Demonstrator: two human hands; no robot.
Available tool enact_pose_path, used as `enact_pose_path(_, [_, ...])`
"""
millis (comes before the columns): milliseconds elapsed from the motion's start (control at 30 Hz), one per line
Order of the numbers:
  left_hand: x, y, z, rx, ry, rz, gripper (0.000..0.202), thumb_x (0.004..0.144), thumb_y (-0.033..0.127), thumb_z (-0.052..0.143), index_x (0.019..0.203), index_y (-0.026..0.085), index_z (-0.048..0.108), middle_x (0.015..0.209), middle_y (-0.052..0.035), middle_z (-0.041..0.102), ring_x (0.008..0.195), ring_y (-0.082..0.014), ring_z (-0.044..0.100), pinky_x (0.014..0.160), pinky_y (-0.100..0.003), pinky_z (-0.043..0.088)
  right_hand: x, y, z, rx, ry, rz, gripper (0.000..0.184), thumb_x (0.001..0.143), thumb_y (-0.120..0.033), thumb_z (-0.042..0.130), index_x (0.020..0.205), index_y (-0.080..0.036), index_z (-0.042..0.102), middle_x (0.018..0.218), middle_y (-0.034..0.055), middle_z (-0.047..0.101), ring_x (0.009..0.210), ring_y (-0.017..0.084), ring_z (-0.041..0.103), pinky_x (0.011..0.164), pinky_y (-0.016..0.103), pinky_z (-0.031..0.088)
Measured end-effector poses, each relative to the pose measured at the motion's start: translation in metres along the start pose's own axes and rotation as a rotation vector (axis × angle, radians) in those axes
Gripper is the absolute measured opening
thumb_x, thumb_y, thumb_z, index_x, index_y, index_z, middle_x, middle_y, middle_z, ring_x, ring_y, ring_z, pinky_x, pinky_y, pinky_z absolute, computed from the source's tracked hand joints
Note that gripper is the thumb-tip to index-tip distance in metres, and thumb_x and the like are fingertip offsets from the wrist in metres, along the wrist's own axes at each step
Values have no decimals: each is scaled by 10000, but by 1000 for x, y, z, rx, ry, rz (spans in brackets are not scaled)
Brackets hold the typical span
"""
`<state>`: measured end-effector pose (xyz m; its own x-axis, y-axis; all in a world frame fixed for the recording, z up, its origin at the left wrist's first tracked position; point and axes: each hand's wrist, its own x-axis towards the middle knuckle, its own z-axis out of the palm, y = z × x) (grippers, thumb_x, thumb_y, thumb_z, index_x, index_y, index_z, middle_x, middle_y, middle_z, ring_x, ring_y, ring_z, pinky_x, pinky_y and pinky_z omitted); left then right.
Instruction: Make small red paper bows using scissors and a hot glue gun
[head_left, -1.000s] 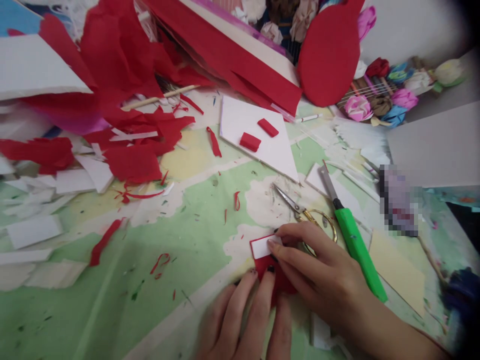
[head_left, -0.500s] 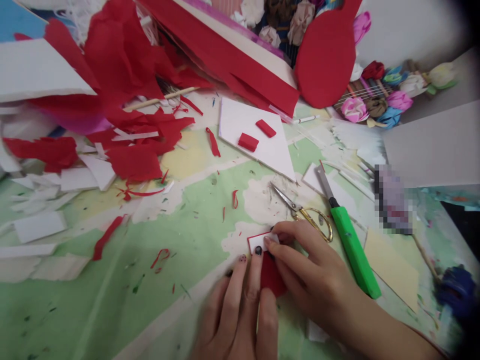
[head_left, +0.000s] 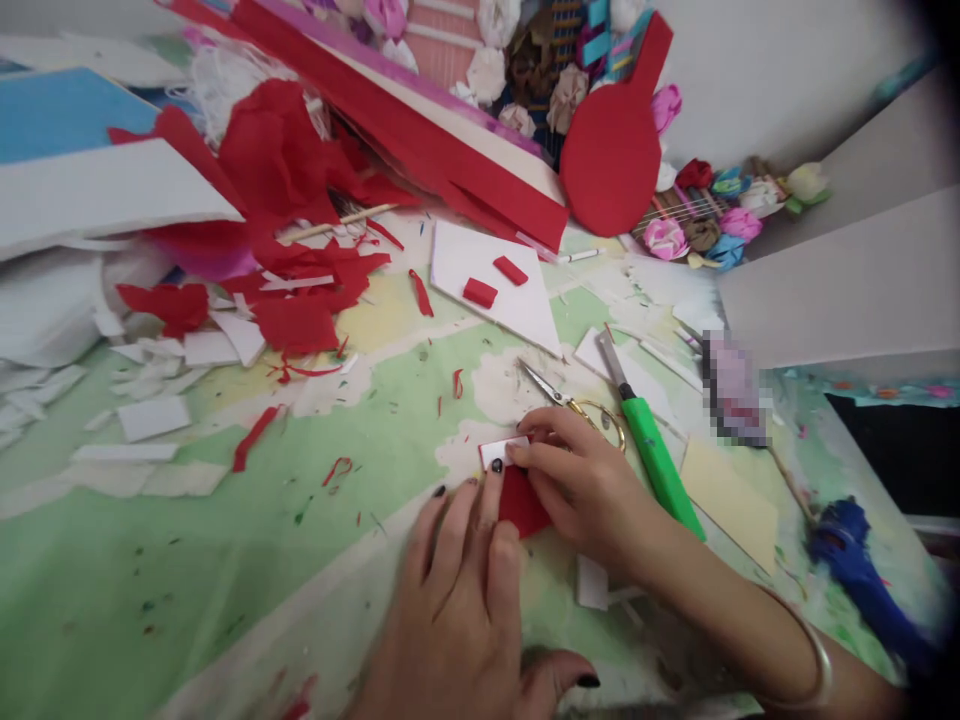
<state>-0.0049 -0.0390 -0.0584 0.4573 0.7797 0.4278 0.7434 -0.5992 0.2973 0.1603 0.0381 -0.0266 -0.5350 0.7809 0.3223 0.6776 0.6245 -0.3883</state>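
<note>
A small white foam piece [head_left: 501, 452] lies on a sheet of red crepe paper [head_left: 521, 502] on the green table cover. My left hand [head_left: 469, 590] lies flat with fingers stretched out, fingertips pressing the red paper and the foam's edge. My right hand [head_left: 581, 480] comes from the right, fingers curled and pressing on the foam piece and the paper. Gold-handled scissors [head_left: 574, 405] lie just behind my right hand, a green utility knife [head_left: 649, 445] to its right.
A white board [head_left: 491, 300] carries two small red wrapped blocks [head_left: 480, 292]. Red crepe scraps [head_left: 292, 320] and white foam offcuts [head_left: 154, 418] litter the left. A red paddle shape [head_left: 611, 160], paper flowers [head_left: 697, 225] and a blue glue gun [head_left: 862, 570] lie to the right.
The view has tilted up and pulled back. My left hand slid forward over the red paper, fingers now reaching the foam piece; my right hand stays pressed on it.
</note>
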Motion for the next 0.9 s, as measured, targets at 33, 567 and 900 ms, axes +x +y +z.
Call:
enact_pose_path(33, [0,2,-2,-22,4,-29,757,782,626,538,1166,-25,507,1295,-303,507,1222,-422,445,935,-539,435,-1,2,1,9,2,-19,213,863,-68,473,923,-154,659,980,118,597,840,174,579,701,334,534])
enact_pose_path(567, [57,-32,-56,-729,47,-456,507,752,252,663,1225,200,488,1200,-96,618,1133,-255,584,964,-455,478,-8,-18,-27,-295,293,-338,535,838,-73,574,1341,-164,417,1067,116,656,981,242,571,819,424,510])
enact_pose_path(900, [98,-38,-70,-1055,-130,-390,91,745,201,654,790,134,697,744,-12,703,710,-154,645,654,-235,509,3,-23,-36,71,574,-50,420,809,-154,623,1210,-216,516,1138,104,613,1043,241,562,898,453,484])
